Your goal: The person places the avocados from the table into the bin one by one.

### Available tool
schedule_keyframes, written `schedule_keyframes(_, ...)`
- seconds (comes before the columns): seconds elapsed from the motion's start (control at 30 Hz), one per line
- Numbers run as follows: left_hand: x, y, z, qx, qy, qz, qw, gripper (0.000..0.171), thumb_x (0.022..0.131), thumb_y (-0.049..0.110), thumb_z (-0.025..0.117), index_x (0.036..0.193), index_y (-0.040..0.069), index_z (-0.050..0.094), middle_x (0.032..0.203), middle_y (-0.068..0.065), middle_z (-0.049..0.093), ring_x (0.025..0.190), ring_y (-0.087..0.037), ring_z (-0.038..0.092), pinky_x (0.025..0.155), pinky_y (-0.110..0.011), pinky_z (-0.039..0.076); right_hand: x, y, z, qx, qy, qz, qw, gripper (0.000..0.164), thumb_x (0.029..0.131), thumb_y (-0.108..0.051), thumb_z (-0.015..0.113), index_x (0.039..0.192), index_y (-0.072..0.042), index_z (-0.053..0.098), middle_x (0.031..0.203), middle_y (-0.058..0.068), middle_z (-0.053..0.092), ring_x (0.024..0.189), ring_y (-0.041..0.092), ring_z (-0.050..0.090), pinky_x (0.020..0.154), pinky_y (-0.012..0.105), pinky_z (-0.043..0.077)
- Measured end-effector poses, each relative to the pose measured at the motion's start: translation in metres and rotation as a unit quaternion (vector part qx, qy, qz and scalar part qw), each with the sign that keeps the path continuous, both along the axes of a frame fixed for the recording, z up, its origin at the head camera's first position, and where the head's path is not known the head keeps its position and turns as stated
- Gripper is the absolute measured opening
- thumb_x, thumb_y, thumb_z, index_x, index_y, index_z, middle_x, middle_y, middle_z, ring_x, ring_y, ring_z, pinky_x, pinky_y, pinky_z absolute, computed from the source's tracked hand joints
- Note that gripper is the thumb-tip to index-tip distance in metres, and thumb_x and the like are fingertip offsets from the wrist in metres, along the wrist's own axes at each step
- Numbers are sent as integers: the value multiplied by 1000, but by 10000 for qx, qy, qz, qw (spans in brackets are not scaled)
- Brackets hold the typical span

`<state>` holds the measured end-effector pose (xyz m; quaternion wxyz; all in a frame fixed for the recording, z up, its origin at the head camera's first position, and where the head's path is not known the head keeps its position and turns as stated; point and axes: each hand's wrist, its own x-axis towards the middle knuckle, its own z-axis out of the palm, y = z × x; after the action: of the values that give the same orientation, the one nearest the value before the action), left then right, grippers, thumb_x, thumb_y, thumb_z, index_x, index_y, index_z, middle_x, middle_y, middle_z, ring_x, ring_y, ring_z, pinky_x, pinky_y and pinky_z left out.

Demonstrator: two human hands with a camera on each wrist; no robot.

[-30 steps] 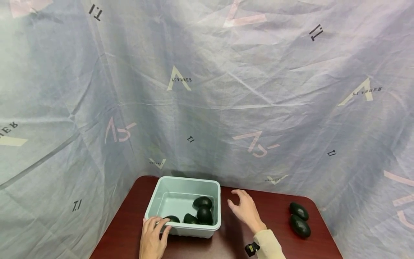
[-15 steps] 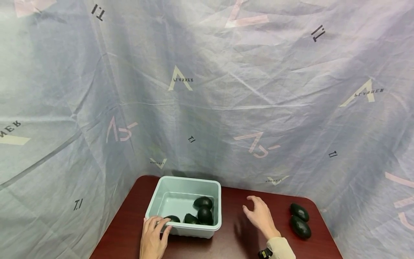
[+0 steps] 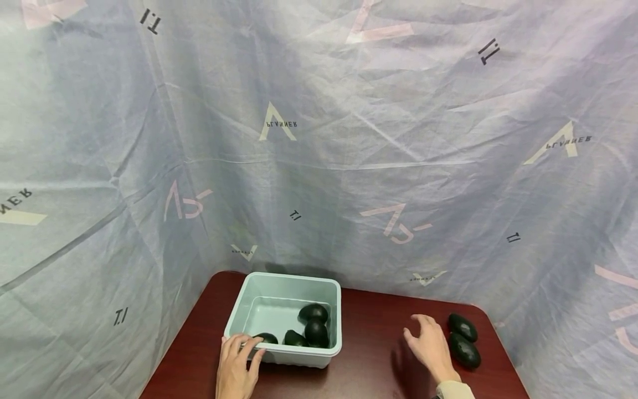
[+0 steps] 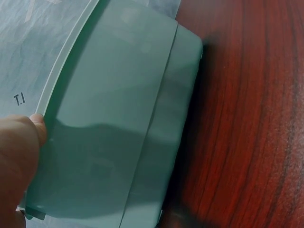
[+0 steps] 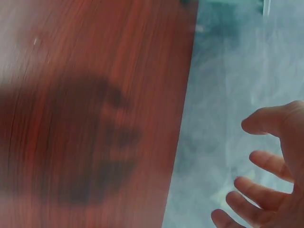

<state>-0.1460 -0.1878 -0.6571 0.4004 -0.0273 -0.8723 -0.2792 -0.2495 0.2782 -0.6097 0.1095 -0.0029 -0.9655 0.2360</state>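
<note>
A pale green plastic bin [image 3: 291, 286] stands on the table with several dark green avocados [image 3: 316, 332] inside, mostly along its right and near sides. My left hand [image 3: 235, 367] grips the bin's near-left rim; in the left wrist view the thumb [image 4: 40, 128] lies against the outer wall [image 4: 109, 109]. Above the table at the right hovers my right hand [image 3: 430, 344], holding nothing, its fingers spread and softly bent. Just right of it two avocados lie end to end, a farther one [image 3: 462, 327] and a nearer one [image 3: 464, 350]. Neither appears in the right wrist view.
The dark red wooden table [image 3: 369, 332] has rounded back corners. A grey-white printed cloth [image 3: 319, 166] hangs close behind it and along both sides. My right hand's shadow [image 5: 90, 142] falls on the wood.
My right hand has moved right, away from the bin and close to the two avocados on the table. The left hand and the bin stay in place.
</note>
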Motion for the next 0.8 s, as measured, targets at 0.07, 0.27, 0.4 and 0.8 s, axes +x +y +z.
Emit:
schedule_keyframes(0.07, 0, 0, 0, 17, -18, -6, 10000, 27, 78, 14, 92, 102, 16, 80, 103, -5, 67, 114, -31, 57, 111, -80, 37, 0, 10, 1, -38, -86, -183, 9998, 49, 94, -28, 74, 134, 0, 66, 144, 31, 58, 131, 54, 55, 107, 71, 48)
schedule_keyframes(0.27, 1, 0, 1, 6, -30, -12, 10000, 27, 78, 14, 93, 102, 15, 81, 103, -5, 68, 114, -30, 58, 110, -80, 37, 2, 41, 0, -105, -407, -824, 9957, 56, 96, -31, 70, 141, 0, 60, 150, 36, 49, 132, 61, 48, 103, 77, 44)
schedule_keyframes(0.4, 2, 0, 3, 25, -59, 10, 10000, 27, 78, 14, 92, 103, 15, 81, 103, -5, 67, 115, -30, 57, 113, -80, 36, 5, 58, -8, -258, -745, -1399, 9870, 63, 95, -34, 68, 145, 2, 54, 151, 38, 42, 131, 64, 41, 99, 79, 39)
schedule_keyframes(0.8, 2, 1, 2, -9, -60, -8, 10000, 28, 78, 14, 92, 104, 15, 81, 103, -6, 67, 114, -31, 57, 115, -80, 34, 12, 92, -35, -566, -1231, -2040, 9696, 72, 93, -34, 69, 148, 5, 43, 146, 43, 34, 131, 63, 34, 98, 80, 40)
